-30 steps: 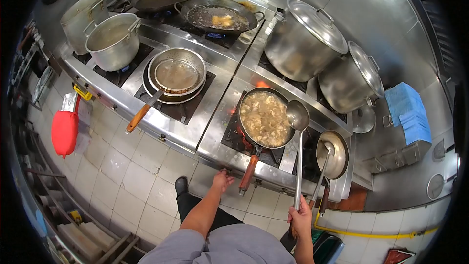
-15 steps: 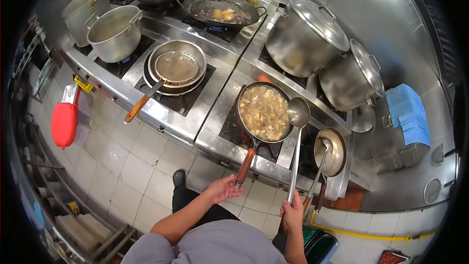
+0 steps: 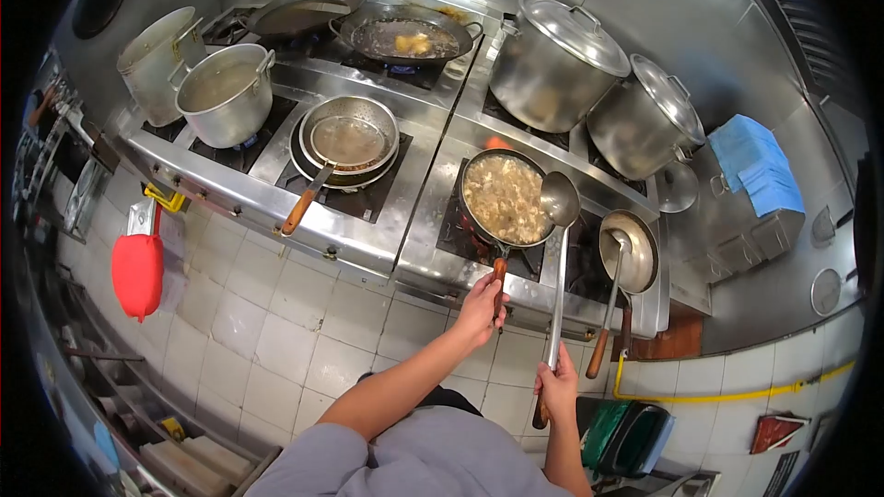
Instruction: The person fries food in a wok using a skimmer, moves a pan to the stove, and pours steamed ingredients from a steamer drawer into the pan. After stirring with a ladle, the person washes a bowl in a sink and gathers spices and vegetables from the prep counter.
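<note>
A frying pan [image 3: 505,198] full of bubbling food in pale broth sits on a front burner of the stove. My left hand [image 3: 482,309] is closed round its wooden handle. With my right hand [image 3: 557,387] I grip a long metal ladle [image 3: 559,290] near its dark handle end. The ladle's bowl lies at the pan's right rim, over or against the edge. To the right, a second pan [image 3: 642,262] rests on the stove with another ladle [image 3: 619,281] in it.
Two large lidded pots [image 3: 557,64] stand behind the pan. A strainer [image 3: 350,133] with a wooden handle sits on a pan at the left. Farther back are an open pot [image 3: 226,97] and a wok [image 3: 405,37] with frying food. Blue cloths [image 3: 760,166] hang at the right.
My left hand has moved from below the pan's handle up onto it and closed round it. My right hand still holds the ladle. The camera view has shifted.
</note>
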Available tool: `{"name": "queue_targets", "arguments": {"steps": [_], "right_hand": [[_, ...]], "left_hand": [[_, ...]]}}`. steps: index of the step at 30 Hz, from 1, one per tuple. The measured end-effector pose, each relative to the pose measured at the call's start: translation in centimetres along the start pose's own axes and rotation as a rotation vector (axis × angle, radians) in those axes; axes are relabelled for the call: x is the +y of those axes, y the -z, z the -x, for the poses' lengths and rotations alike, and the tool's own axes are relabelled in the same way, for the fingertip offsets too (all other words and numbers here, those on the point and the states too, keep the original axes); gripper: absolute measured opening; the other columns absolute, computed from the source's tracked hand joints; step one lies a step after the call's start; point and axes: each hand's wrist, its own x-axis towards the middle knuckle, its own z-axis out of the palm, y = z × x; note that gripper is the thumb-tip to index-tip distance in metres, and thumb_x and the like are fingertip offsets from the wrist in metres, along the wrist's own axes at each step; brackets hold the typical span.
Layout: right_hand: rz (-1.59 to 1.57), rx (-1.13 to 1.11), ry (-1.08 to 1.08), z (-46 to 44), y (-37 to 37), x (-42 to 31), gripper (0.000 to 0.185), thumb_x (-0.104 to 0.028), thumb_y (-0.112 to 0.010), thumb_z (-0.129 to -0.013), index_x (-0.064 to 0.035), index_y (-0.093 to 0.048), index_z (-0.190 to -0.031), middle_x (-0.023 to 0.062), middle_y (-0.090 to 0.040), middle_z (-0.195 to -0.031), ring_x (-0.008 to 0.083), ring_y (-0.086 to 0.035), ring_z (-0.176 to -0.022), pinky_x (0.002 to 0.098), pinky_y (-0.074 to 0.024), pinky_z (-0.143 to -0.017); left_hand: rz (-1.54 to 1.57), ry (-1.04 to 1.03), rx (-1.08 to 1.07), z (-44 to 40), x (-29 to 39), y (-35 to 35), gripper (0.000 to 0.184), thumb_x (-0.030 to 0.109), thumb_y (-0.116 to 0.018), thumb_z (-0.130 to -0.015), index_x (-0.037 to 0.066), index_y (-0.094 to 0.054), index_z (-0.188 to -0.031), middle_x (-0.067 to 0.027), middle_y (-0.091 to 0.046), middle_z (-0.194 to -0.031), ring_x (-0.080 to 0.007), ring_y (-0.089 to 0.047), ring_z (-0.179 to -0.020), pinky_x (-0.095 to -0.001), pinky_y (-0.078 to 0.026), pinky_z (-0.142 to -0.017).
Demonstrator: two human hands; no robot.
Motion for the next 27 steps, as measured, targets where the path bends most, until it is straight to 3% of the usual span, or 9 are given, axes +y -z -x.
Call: {"name": "queue_targets", "arguments": {"steps": [11,14,17,20,22,24,25,26,27], "right_hand": [[0.091,0.085,0.133,2.3,-1.3,-0.7,0.057,-0.002,-0.052,-0.089,-0.0072,-0.033,-0.142,-0.0026,-0.048,-0.062,0.0054,-0.045,-0.048,0.0214,-0.0391,-0.041],[0.11,0.165,0.208,2.2,-2.2,-1.0,0.053,-0.005,-0.054,-0.089,-0.0078,-0.036,-0.14,-0.0027,-0.048,-0.064,0.0053,-0.044,-0.047,0.0214,-0.038,-0.041],[0.101,0.28,0.299,0.6,-3.5,1.1,0.047,-0.007,-0.054,-0.09,-0.0075,-0.04,-0.135,-0.002,-0.047,-0.064,0.0063,-0.043,-0.047,0.0223,-0.0382,-0.041],[0.415,0.351,0.479,-1.5,-3.3,3.5,0.037,-0.01,-0.053,-0.091,-0.0073,-0.044,-0.127,-0.0009,-0.046,-0.064,0.0078,-0.043,-0.046,0.0237,-0.0384,-0.04],[0.152,0.076,0.039,-0.7,-3.3,-0.6,0.028,-0.011,-0.054,-0.091,-0.0059,-0.046,-0.118,0.0001,-0.046,-0.063,0.0092,-0.044,-0.045,0.0255,-0.0387,-0.039],[0.027,0.018,0.027,-1.0,-4.0,-0.3,0.022,-0.011,-0.055,-0.09,-0.0065,-0.045,-0.109,0.0005,-0.047,-0.062,0.0097,-0.044,-0.043,0.0269,-0.0391,-0.037],[-0.032,0.027,0.06,-0.3,-5.0,-1.0,0.022,-0.01,-0.056,-0.089,-0.0067,-0.045,-0.108,0.0005,-0.046,-0.061,0.01,-0.045,-0.042,0.0271,-0.0396,-0.037],[-0.085,0.029,0.089,0.5,-6.0,-1.8,0.022,-0.009,-0.058,-0.088,-0.0069,-0.045,-0.106,0.0005,-0.046,-0.06,0.0102,-0.046,-0.042,0.0273,-0.0402,-0.036],[-0.158,-0.018,0.055,1.2,-7.4,-3.0,0.023,-0.007,-0.06,-0.086,-0.0073,-0.045,-0.104,0.0002,-0.046,-0.059,0.0112,-0.047,-0.041,0.0277,-0.0414,-0.036]], "left_hand": [[-0.093,0.044,0.004,1.4,0.2,1.0,0.03,0.026,-0.047,-0.097,0.016,-0.042,-0.125,-0.006,-0.057,-0.08,-0.0152,-0.048,-0.051,-0.0283,-0.036,-0.04],[-0.109,0.084,-0.025,1.4,0.6,1.5,0.031,0.029,-0.047,-0.097,0.016,-0.042,-0.124,-0.0081,-0.058,-0.083,-0.0183,-0.052,-0.055,-0.0305,-0.042,-0.044],[-0.162,0.16,-0.078,2.8,0.9,3.5,0.04,0.035,-0.049,-0.096,0.013,-0.041,-0.128,-0.0094,-0.059,-0.098,-0.02,-0.057,-0.067,-0.0338,-0.052,-0.058],[-0.464,0.231,-0.188,5.6,0.0,10.2,0.057,0.044,-0.053,-0.092,0.011,-0.037,-0.135,-0.0123,-0.053,-0.12,-0.0243,-0.059,-0.093,-0.0388,-0.051,-0.079],[-0.692,0.337,-0.258,9.1,0.0,16.3,0.062,0.047,-0.054,-0.091,0.01,-0.037,-0.137,-0.0099,-0.051,-0.125,-0.0242,-0.055,-0.104,-0.0409,-0.048,-0.086],[-1.054,0.351,-0.345,12.7,-1.0,25.5,0.057,0.05,-0.051,-0.091,0.011,-0.048,-0.133,-0.0049,-0.052,-0.129,-0.0228,-0.052,-0.112,-0.0413,-0.039,-0.098],[-1.054,0.383,-0.394,14.8,-1.5,30.9,0.052,0.049,-0.048,-0.093,0.009,-0.055,-0.126,-0.0056,-0.055,-0.127,-0.0217,-0.052,-0.112,-0.0353,-0.037,-0.1],[-1.379,0.471,-0.388,20.0,1.5,27.7,0.049,0.045,-0.044,-0.095,0.007,-0.058,-0.123,-0.0071,-0.059,-0.122,-0.0208,-0.052,-0.111,-0.0312,-0.035,-0.1],[-1.182,0.415,-0.37,20.6,-2.2,37.9,0.047,0.041,-0.043,-0.095,0.005,-0.058,-0.122,-0.0084,-0.06,-0.119,-0.0205,-0.052,-0.112,-0.0293,-0.036,-0.099]]}}
